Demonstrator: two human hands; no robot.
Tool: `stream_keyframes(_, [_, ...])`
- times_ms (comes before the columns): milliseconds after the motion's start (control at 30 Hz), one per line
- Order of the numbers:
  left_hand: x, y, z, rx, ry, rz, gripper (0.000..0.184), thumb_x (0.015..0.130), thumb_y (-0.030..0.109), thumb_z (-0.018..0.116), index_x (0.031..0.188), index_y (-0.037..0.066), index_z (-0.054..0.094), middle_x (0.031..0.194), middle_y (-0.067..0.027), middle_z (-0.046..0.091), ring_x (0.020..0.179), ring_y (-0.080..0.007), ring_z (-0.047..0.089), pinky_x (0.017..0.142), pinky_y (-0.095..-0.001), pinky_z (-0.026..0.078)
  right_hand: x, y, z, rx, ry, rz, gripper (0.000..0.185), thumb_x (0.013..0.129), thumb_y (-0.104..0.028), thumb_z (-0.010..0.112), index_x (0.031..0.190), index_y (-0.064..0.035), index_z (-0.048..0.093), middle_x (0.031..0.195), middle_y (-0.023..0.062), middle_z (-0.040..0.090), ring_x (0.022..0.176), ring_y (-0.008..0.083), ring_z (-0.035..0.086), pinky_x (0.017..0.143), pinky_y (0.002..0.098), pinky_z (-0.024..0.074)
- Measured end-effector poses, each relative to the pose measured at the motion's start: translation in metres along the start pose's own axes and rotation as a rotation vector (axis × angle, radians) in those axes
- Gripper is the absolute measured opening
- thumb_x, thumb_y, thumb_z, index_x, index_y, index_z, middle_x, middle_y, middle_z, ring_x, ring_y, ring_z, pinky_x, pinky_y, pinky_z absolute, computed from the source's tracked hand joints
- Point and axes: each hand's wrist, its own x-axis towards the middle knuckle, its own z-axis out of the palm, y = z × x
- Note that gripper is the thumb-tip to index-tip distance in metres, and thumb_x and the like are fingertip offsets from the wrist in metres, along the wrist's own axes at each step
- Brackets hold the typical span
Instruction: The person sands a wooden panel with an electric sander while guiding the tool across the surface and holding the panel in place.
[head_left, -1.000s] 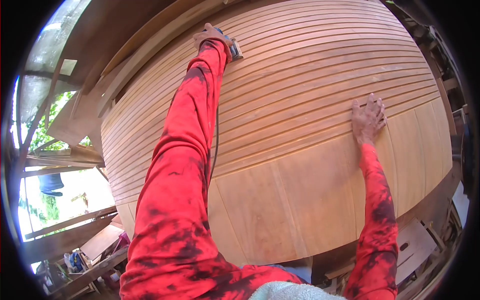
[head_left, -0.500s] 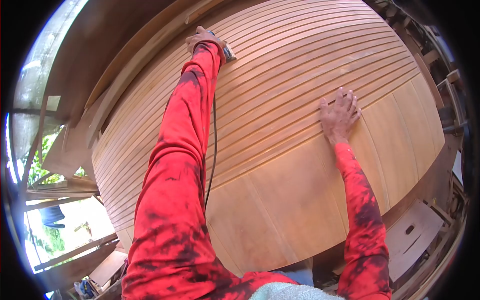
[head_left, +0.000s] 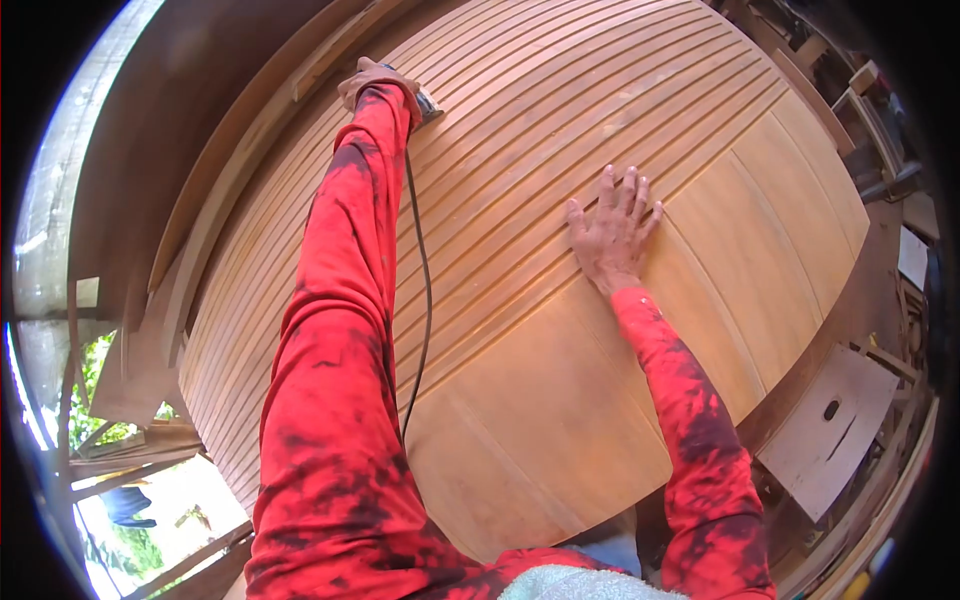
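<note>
A large wooden door panel (head_left: pixel 520 430) with many parallel grooves and a smooth planked section lies in front of me. At its far left part, my left hand (head_left: pixel 372 84) is closed around an electric sander (head_left: pixel 429 106), which rests on the grooved wood. The hand and sleeve hide most of the tool. Its dark cord (head_left: pixel 425 300) runs back beside my left sleeve. My right hand (head_left: pixel 612 238) lies flat with fingers spread, palm down, on the panel where grooves meet smooth planks. Nothing is in it.
Long boards (head_left: pixel 225 190) lean along the panel's far left side. A pale board with a slot (head_left: pixel 830 430) lies low at the right. Wood pieces (head_left: pixel 865 80) crowd the far right edge. Daylight enters through an opening (head_left: pixel 170 510) at the lower left.
The view has turned, so the panel and both hands sit farther left in the picture. The cord bows out more. My right hand stays spread on about the same part of the panel.
</note>
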Motion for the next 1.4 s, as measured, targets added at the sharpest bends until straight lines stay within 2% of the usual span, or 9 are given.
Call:
stream_keyframes(267, [-0.046, 0.052, -0.028, 0.325, -0.094, 0.243, 0.103, 0.068, 0.053, 0.09, 0.146, 0.012, 0.038, 0.135, -0.0162, 0.063, 0.122, -0.0311, 0.065, 0.099, -0.0417, 0.056, 0.002, 0.002, -0.004, 0.037, -0.036, 0.017, 0.079, 0.099, -0.058, 0.048, 0.158, -0.0073, 0.036, 0.165, 0.0213, 0.029, 0.154, 0.0392, 0.023, 0.122, 0.0655, 0.0133])
stream_keyframes(367, [-0.049, 0.058, -0.028, 0.364, -0.105, 0.247, 0.101, 0.069, 0.054, 0.09, 0.145, 0.012, 0.039, 0.133, -0.0168, 0.063, 0.121, -0.0307, 0.066, 0.097, -0.0414, 0.057, 0.002, 0.003, -0.006, 0.032, -0.033, 0.019, 0.079, 0.099, -0.058, 0.048, 0.159, -0.0077, 0.036, 0.165, 0.021, 0.03, 0.154, 0.0389, 0.024, 0.122, 0.0656, 0.0143])
stream_keyframes(467, [-0.037, 0.047, -0.021, 0.215, -0.113, 0.162, 0.101, 0.069, 0.054, 0.09, 0.145, 0.012, 0.039, 0.133, -0.0159, 0.063, 0.12, -0.0306, 0.066, 0.095, -0.0411, 0.058, 0.003, 0.003, -0.005, 0.022, -0.018, 0.006, 0.079, 0.099, -0.059, 0.048, 0.158, -0.008, 0.037, 0.164, 0.0208, 0.031, 0.153, 0.0387, 0.025, 0.122, 0.0655, 0.015])
stream_keyframes(733, [-0.025, -0.034, -0.01, 0.138, -0.103, 0.03, 0.102, 0.07, 0.057, 0.088, 0.146, 0.012, 0.037, 0.131, -0.0136, 0.066, 0.12, -0.031, 0.067, 0.094, -0.0416, 0.058, 0.002, 0.002, -0.003, -0.044, -0.002, 0.004, 0.081, 0.098, -0.06, 0.049, 0.159, -0.0083, 0.036, 0.165, 0.0212, 0.032, 0.154, 0.0386, 0.026, 0.122, 0.0651, 0.0164])
stream_keyframes(800, [-0.018, -0.062, 0.001, -0.121, -0.053, -0.13, 0.102, 0.07, 0.056, 0.088, 0.146, 0.013, 0.036, 0.132, -0.0145, 0.065, 0.12, -0.0311, 0.066, 0.093, -0.0412, 0.059, 0.002, 0.001, -0.003, -0.03, -0.001, -0.009, 0.081, 0.098, -0.059, 0.05, 0.16, -0.0087, 0.036, 0.165, 0.0216, 0.032, 0.154, 0.0386, 0.025, 0.122, 0.065, 0.0162])
stream_keyframes(867, [-0.009, -0.09, 0.009, -0.146, -0.036, -0.166, 0.103, 0.069, 0.055, 0.088, 0.146, 0.012, 0.036, 0.132, -0.0146, 0.066, 0.121, -0.0307, 0.066, 0.097, -0.0407, 0.056, 0.001, 0.001, -0.003, -0.038, 0.021, -0.009, 0.081, 0.098, -0.06, 0.05, 0.16, -0.0095, 0.036, 0.165, 0.022, 0.033, 0.155, 0.0387, 0.024, 0.122, 0.0653, 0.016])
stream_keyframes(1033, [-0.001, -0.161, 0.013, -0.008, -0.053, -0.106, 0.108, 0.066, 0.056, 0.088, 0.146, 0.008, 0.034, 0.136, -0.0159, 0.066, 0.124, -0.0324, 0.065, 0.106, -0.0414, 0.049, 0.003, 0.0, -0.005, -0.068, 0.018, -0.021, 0.079, 0.099, -0.061, 0.048, 0.159, -0.0107, 0.037, 0.164, 0.0219, 0.034, 0.154, 0.0386, 0.024, 0.121, 0.0652, 0.0169])
stream_keyframes(1167, [0.014, -0.221, 0.03, -0.079, 0.004, -0.204, 0.108, 0.066, 0.057, 0.087, 0.146, 0.007, 0.035, 0.135, -0.0173, 0.067, 0.125, -0.0332, 0.065, 0.106, -0.0414, 0.048, 0.001, -0.002, -0.006, -0.088, 0.02, -0.044, 0.079, 0.099, -0.062, 0.048, 0.159, -0.0111, 0.038, 0.164, 0.0215, 0.034, 0.154, 0.0386, 0.025, 0.121, 0.0651, 0.0169])
stream_keyframes(1400, [0.015, -0.322, 0.042, -0.053, 0.034, -0.201, 0.106, 0.065, 0.06, 0.084, 0.145, 0.007, 0.038, 0.133, -0.0191, 0.067, 0.124, -0.036, 0.065, 0.104, -0.0419, 0.049, -0.001, -0.004, -0.004, -0.153, 0.051, -0.047, 0.078, 0.099, -0.063, 0.049, 0.159, -0.0139, 0.039, 0.162, 0.0196, 0.036, 0.152, 0.0378, 0.029, 0.12, 0.0646, 0.0209])
